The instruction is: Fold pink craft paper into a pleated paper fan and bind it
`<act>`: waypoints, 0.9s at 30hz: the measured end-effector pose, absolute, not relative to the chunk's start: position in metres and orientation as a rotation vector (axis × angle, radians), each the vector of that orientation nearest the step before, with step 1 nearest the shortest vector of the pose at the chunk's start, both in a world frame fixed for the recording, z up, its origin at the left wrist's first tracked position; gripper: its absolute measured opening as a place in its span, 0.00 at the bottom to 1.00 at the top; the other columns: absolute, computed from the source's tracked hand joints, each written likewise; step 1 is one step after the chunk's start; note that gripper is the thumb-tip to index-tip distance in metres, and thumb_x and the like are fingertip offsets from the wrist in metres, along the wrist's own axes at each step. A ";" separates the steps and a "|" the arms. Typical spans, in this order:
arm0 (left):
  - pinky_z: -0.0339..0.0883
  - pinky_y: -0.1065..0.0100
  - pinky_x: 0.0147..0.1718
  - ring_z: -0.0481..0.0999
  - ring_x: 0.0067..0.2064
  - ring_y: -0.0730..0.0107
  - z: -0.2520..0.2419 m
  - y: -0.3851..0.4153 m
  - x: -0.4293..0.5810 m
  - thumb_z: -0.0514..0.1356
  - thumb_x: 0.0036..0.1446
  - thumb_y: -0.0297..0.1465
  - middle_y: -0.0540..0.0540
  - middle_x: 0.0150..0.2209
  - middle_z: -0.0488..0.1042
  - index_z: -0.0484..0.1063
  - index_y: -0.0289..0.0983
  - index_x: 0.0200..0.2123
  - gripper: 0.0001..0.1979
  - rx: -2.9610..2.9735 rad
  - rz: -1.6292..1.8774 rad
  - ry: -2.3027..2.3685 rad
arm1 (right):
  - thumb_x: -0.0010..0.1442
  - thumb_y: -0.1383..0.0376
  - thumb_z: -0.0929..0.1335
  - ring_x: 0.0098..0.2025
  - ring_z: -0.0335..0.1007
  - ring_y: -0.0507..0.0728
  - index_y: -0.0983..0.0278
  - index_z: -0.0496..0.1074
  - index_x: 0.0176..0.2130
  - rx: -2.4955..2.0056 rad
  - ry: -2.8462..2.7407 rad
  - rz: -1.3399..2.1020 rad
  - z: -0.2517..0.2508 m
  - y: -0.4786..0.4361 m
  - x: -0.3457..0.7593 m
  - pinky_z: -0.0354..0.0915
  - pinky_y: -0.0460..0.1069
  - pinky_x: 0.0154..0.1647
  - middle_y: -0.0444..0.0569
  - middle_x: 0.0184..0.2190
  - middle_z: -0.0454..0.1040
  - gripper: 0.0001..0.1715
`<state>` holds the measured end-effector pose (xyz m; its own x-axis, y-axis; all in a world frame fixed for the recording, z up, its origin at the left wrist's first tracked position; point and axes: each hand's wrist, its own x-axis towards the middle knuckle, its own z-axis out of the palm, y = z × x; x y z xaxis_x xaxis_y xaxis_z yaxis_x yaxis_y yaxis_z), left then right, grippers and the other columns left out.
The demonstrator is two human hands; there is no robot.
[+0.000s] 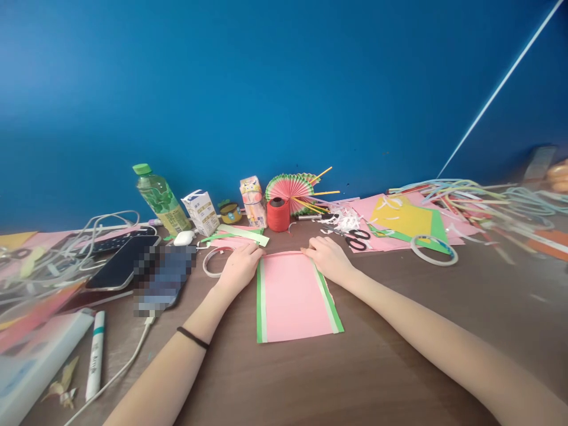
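A pink sheet of paper (295,302) lies on the brown table in front of me, with green and pale green strips along its left and right sides. Its far edge is turned up in a narrow fold. At the far left corner, my left hand (239,264) pinches that edge, fingers closed. My right hand (329,258) grips the far right corner the same way, its fingertips partly hidden. Just beyond the sheet stand a red spool of thread (278,216) and a pink and green folded paper fan (290,192). A roll of tape (213,263) lies beside my left hand.
Black-handled scissors (357,239), yellow paper (402,219) and another tape roll (433,251) lie right. Leftward are a green-capped bottle (162,201), a carton (201,212), phones (122,263), cables and a white marker (94,358). A blue wall (284,89) closes off the back.
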<state>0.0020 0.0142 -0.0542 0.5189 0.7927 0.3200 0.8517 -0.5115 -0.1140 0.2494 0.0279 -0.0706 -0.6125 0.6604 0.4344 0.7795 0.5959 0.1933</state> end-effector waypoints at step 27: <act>0.60 0.65 0.34 0.68 0.37 0.63 -0.058 0.014 -0.002 0.48 0.55 0.23 0.44 0.31 0.69 0.72 0.37 0.34 0.13 -2.473 -0.333 -1.326 | 0.60 0.73 0.59 0.35 0.57 0.54 0.64 0.72 0.42 -1.165 -2.596 -0.541 -0.069 0.029 0.253 0.46 0.50 0.35 0.50 0.33 0.68 0.16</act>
<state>-0.0018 0.0140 -0.0583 0.5432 0.7645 0.3471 0.8378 -0.5207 -0.1641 0.2534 0.0290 -0.0690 -0.6514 0.6648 0.3658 0.7555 0.6127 0.2321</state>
